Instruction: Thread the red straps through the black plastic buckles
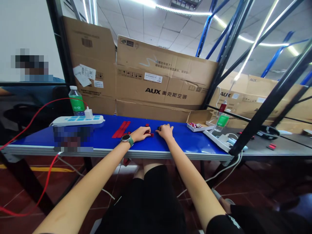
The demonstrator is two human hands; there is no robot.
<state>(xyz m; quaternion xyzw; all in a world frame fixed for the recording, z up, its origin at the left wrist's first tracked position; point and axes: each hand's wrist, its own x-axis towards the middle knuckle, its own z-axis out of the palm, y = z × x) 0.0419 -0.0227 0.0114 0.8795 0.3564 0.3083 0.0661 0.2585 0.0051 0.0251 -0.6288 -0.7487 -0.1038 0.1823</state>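
Observation:
My left hand [141, 133], with a watch [126, 138] on its wrist, rests low over the blue tabletop. Its fingers are curled together, and a small red piece [152, 135] sticks out at the fingertips. To the right, my right hand [166, 131] is bent down to the table with its thumb and fingers drawn in. A small dark thing [159, 128] shows at its fingertips; the kind cannot be made out. Flat red strips [121, 129] lie side by side left of my left hand. Another small red bit [147, 125] lies just beyond the left fingers.
A white power strip [78, 120] and a bottle [77, 102] stand at the left back. An open cardboard box [200, 119] with small colourful items sits at the right. Large cartons [161, 74] wall off the back. A red cable [46, 182] hangs left. Another person is at far left.

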